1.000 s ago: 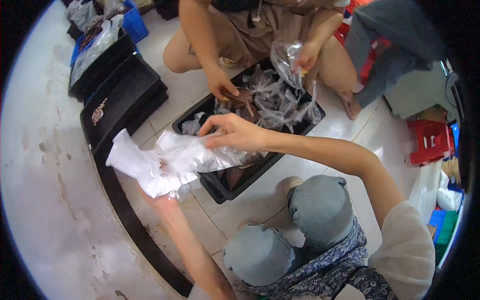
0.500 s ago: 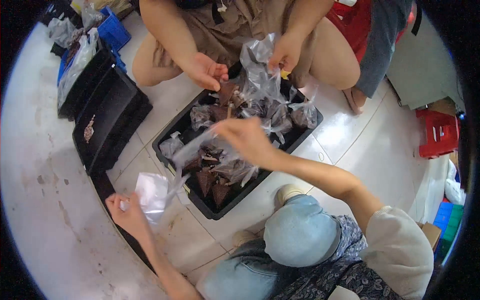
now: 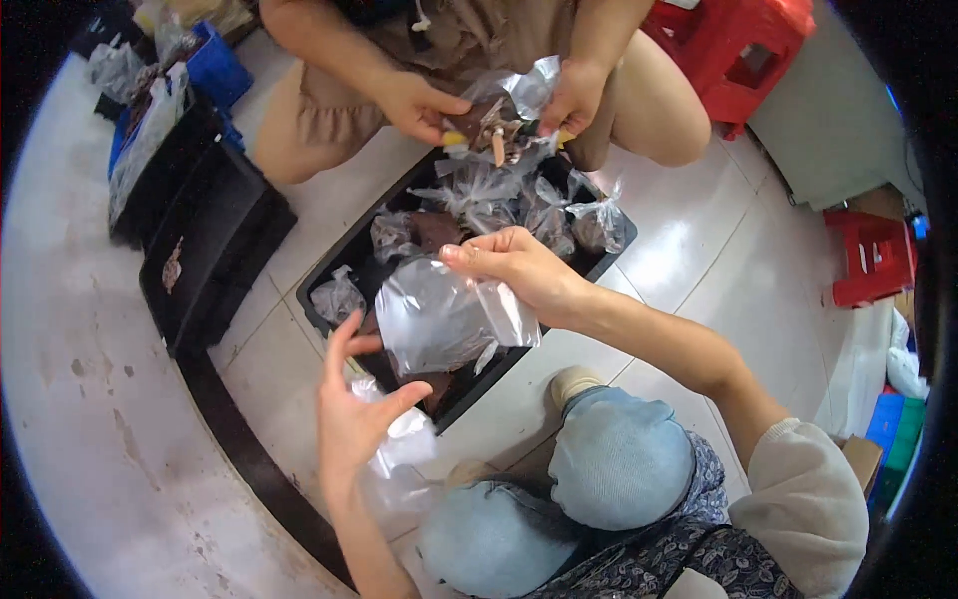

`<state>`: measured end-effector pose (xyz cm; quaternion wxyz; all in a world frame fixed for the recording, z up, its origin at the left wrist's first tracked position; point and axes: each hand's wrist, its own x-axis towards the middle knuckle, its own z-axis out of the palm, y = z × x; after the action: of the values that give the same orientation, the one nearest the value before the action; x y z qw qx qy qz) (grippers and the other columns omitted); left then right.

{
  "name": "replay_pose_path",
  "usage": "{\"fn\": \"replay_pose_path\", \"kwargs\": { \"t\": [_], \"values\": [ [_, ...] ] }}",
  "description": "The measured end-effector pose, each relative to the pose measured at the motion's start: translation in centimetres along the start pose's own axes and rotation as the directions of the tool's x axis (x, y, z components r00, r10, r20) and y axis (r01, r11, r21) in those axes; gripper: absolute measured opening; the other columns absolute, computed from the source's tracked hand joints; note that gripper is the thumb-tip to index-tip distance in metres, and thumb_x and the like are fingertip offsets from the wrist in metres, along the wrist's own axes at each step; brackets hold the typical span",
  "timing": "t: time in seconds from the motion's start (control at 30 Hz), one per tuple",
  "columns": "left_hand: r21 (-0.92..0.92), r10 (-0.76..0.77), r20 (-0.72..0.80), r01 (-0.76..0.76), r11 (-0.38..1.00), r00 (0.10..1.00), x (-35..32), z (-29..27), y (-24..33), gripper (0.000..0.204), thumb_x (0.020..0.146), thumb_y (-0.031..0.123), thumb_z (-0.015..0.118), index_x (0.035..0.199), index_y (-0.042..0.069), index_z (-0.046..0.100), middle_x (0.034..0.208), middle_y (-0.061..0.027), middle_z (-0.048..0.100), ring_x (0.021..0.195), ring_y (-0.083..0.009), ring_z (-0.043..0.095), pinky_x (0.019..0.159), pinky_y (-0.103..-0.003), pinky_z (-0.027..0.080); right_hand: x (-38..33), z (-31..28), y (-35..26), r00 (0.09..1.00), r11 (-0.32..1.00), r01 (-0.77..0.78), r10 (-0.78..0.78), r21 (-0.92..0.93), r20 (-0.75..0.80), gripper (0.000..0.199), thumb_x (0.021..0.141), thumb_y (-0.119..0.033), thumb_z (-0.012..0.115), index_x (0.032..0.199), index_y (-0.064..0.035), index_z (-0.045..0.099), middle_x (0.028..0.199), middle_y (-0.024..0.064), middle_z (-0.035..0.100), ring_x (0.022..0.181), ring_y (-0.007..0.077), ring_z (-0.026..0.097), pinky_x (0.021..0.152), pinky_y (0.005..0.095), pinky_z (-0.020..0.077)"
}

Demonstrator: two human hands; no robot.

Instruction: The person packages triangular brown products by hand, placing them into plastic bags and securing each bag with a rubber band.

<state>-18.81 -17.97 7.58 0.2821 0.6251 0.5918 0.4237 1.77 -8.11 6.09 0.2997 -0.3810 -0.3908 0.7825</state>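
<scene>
My right hand (image 3: 524, 275) pinches a clear plastic bag (image 3: 434, 324) by its upper right part, above the near half of a black tray (image 3: 466, 411). The bag hangs flat and looks empty. My left hand (image 3: 354, 409) is open beside it, thumb and fingers spread, with nothing between them. More clear plastic (image 3: 404, 444) shows just behind my left palm; whether it touches the hand I cannot tell. In the tray lie knotted clear bags (image 3: 599, 225) and dark brown pieces (image 3: 436, 230), partly hidden by the bag.
Across the tray, a seated person's hands (image 3: 424, 105) hold a clear bag with brown pieces (image 3: 499, 130). A black lid-like tray (image 3: 215, 260) leans at the left, near blue crates (image 3: 220, 65). Red stools (image 3: 738, 60) stand at the back right.
My left hand has moved right toward the tray and spread its fingers. The bag in my right hand, blurred before, now hangs flat. The other person has lifted a filled bag.
</scene>
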Motion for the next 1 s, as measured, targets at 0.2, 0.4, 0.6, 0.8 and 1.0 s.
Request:
{"fn": "replay_pose_path", "kwargs": {
  "t": [0.2,0.4,0.6,0.8,1.0],
  "values": [
    [-0.623,-0.518,0.316,0.586,0.518,0.794,-2.8,-0.2,-3.7,0.033,0.08,0.02,0.071,0.102,-0.003,0.063,0.089,-0.0063,0.065,0.074,-0.0107,0.059,0.064,-0.021,0.047,0.9,3.4,2.4,0.997,0.981,0.013,-0.026,-0.194,-0.068,0.031,0.085,-0.035,0.064,0.073,-0.0071,0.065,0.061,-0.0049,0.056,0.05,0.0018,0.045,0.045,0.0196,0.0329],
    [-0.751,-0.602,0.177,0.502,0.428,0.779,-6.2,-2.7,-7.1,0.029,0.081,0.023,0.071,0.092,-0.003,0.064,0.08,-0.0044,0.064,0.065,-0.0097,0.057,0.06,-0.022,0.046,4.6,6.1,5.8,0.854,0.583,0.289,-0.516,-0.759,-0.071,0.024,0.079,-0.024,0.07,0.079,-0.0013,0.062,0.067,0.0041,0.059,0.061,0.012,0.052,0.055,0.0288,0.0409],
    [-0.808,-0.713,-0.043,0.395,0.437,0.7,-7.4,-2.3,-10.0,0.025,0.081,0.021,0.071,0.087,-0.002,0.064,0.077,-0.0029,0.062,0.065,-0.0082,0.055,0.061,-0.021,0.044,2.8,11.4,10.3,0.8,0.349,0.534,-0.503,-0.77,0.327,0.027,0.072,-0.021,0.075,0.085,-0.0005,0.063,0.081,0.009,0.061,0.08,0.0216,0.056,0.073,0.0317,0.0432],
    [-0.773,-0.662,0.008,0.425,0.471,0.749,-6.8,-1.5,-9.6,0.022,0.081,0.019,0.07,0.083,-0.002,0.063,0.078,-0.0033,0.063,0.065,-0.0075,0.054,0.06,-0.019,0.042,4.4,8.8,10.8,0.966,0.812,0.255,-0.198,-0.525,0.165,0.025,0.076,-0.022,0.071,0.079,0.0018,0.066,0.069,0.0025,0.062,0.069,0.0041,0.051,0.063,0.0242,0.0436],
    [-0.744,-0.64,-0.01,0.422,0.519,0.768,-7.2,-0.2,-11.0,0.015,0.082,0.015,0.069,0.085,0.003,0.06,0.078,-0.0023,0.062,0.064,-0.0073,0.054,0.058,-0.02,0.043,4.8,7.7,10.9,0.977,0.945,0.05,0.021,-0.323,0.212,0.019,0.079,-0.014,0.07,0.089,0.0012,0.067,0.08,0.0022,0.065,0.077,0.0062,0.056,0.071,0.0232,0.0445]
  ]
}}
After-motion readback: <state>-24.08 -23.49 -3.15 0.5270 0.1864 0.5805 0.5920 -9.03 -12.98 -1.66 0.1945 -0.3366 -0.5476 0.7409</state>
